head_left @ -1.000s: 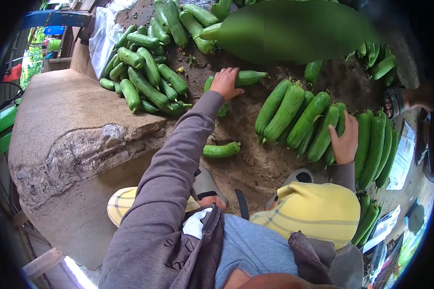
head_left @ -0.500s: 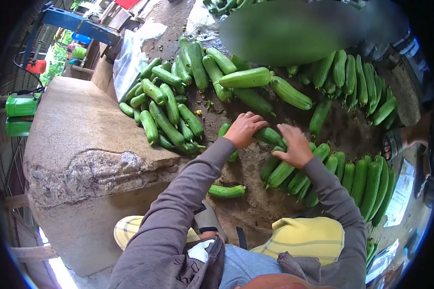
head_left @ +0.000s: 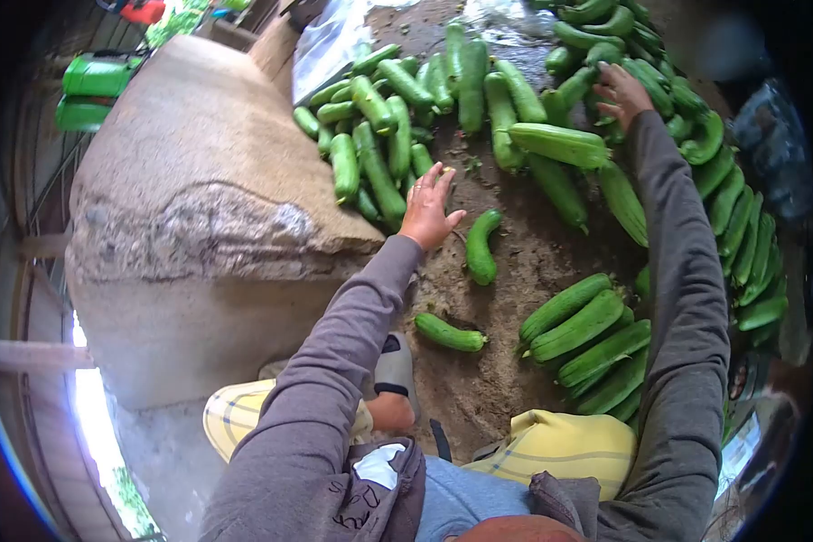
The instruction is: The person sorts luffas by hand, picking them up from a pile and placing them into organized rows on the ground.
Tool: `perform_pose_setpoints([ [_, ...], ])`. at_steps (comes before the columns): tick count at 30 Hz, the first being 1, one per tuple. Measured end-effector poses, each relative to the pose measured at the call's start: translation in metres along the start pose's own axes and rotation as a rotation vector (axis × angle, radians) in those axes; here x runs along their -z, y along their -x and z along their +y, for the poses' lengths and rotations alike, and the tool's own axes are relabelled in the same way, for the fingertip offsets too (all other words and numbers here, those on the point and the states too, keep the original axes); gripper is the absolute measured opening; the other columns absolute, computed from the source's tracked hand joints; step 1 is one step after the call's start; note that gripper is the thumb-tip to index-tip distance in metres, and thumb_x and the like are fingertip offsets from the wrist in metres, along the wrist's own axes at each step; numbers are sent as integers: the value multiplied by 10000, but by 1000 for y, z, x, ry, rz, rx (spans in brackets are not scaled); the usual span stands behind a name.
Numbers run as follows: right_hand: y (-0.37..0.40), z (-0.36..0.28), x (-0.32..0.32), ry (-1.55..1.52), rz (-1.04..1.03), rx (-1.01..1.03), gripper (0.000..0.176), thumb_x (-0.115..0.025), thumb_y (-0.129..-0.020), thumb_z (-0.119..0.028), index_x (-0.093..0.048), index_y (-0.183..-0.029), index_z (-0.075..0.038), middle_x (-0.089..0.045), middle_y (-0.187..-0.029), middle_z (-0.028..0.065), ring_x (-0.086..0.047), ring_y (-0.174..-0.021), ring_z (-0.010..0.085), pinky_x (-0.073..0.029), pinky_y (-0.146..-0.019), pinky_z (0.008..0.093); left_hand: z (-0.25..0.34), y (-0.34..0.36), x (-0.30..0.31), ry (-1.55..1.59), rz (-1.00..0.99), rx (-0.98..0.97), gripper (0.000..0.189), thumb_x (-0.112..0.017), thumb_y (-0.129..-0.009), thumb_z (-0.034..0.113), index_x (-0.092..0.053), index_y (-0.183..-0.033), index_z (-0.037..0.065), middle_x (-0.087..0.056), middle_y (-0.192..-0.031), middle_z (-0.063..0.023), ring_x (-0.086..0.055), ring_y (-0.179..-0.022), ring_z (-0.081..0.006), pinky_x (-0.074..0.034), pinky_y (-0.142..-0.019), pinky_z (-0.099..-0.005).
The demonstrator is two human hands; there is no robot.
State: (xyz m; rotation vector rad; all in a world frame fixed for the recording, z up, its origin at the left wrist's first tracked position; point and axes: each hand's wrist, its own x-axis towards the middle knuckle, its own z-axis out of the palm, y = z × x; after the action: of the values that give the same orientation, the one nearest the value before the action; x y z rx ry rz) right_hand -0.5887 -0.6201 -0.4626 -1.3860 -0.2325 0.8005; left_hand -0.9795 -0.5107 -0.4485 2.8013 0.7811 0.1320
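My left hand (head_left: 429, 210) hovers over the dirt floor with its fingers spread and nothing in it, beside the left heap of long green gourds (head_left: 381, 176). To its right a short, curved gourd (head_left: 483, 247) lies alone, and another small gourd (head_left: 449, 332) lies nearer my feet. My right hand (head_left: 625, 95) is stretched far forward to the back heap of gourds (head_left: 596, 36), fingers apart, fingertips right at the gourds there. Below that arm, a pale green gourd (head_left: 558, 144) rests across others. A neat row of gourds (head_left: 592, 339) lies near my right knee.
A large concrete block (head_left: 199, 163) with a broken edge stands at my left. Plastic sheeting (head_left: 330, 45) lies behind the left heap. Green containers (head_left: 95, 77) are at the far left. More gourds (head_left: 750, 244) line the right side, partly behind my right arm.
Both hands have left the gourd they were handling over the near row. My right hand has reached far forward; my left has opened and moved off to the left. The view has shifted.
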Motion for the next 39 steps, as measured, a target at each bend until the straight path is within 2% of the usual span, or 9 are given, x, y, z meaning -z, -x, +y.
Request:
perform_pose_setpoints([
  [3,20,5,-2,241,-150,18,599,-528,-869,-455,-396,-1353,-129,-426,-1337,84,-432,-1186,248,-376,-903,399,-35,3,2,-80,90,91,720,-730,-698,258,-395,-1310,78,-333,-1370,-176,-339,-1249,-338,-279,-1034,-439],
  [11,196,62,10,200,-361,-48,340,-586,-866,-261,-570,-1149,-73,-593,-1012,-28,-517,-847,59,-405,-661,213,-118,-96,17,159,342,746,883,-687,-678,538,-383,-1255,-57,-495,-1216,-261,-480,-1151,-361,-379,-974,-394],
  [15,272,69,42,212,-380,-147,315,-579,-868,-216,-564,-1137,-53,-602,-1039,-12,-542,-858,64,-422,-686,222,-146,-147,6,303,292,1013,883,-728,-665,532,-404,-1201,-89,-580,-1095,-213,-671,-738,-283,-530,-486,-341],
  [18,311,59,56,193,-243,-240,309,-561,-878,-222,-555,-1147,-68,-608,-1053,2,-571,-883,89,-437,-725,247,-153,-165,0,414,329,1123,702,-701,-736,458,-464,-1166,-45,-620,-971,-151,-650,-626,-228,-513,-477,-331],
  [26,298,43,27,61,-211,-225,357,-542,-889,-240,-516,-1211,-88,-593,-1126,19,-545,-1015,122,-416,-829,282,-72,-53,-8,1640,110,480,231,-528,-910,237,-478,-1045,57,-553,-908,-78,-557,-818,-182,-492,-729,-324],
  [29,267,63,-8,-130,-255,-136,419,-550,-884,-255,-478,-1253,-70,-563,-1195,53,-513,-1107,172,-387,-911,314,19,15,-6,1673,-255,347,552,-556,-874,311,-327,-1362,192,-490,-1193,-88,-514,-984,-195,-450,-874,-360],
  [33,251,77,-27,-494,-185,-137,464,-569,-875,-261,-442,-1258,-31,-531,-1234,101,-529,-1095,230,-422,-921,370,95,54,-29,1613,-777,71,807,-664,-800,126,-161,-1430,73,-366,-1366,-138,-371,-1242,-227,-387,-995,-402],
  [36,286,83,7,-561,16,-184,498,-586,-866,-246,-403,-1260,-1,-542,-1198,133,-544,-1066,251,-445,-918,401,92,43,-35,1346,-691,-120,810,-692,-781,136,-199,-1422,92,-440,-1309,-133,-432,-1199,-238,-402,-975,-369],
  [39,336,82,51,-466,188,-132,501,-598,-860,-235,-402,-1250,12,-554,-1170,154,-555,-1046,247,-476,-895,398,25,12,-35,673,-6,-83,787,-801,-656,311,-428,-1299,54,-482,-1245,-133,-437,-1173,-248,-367,-987,-408],
])
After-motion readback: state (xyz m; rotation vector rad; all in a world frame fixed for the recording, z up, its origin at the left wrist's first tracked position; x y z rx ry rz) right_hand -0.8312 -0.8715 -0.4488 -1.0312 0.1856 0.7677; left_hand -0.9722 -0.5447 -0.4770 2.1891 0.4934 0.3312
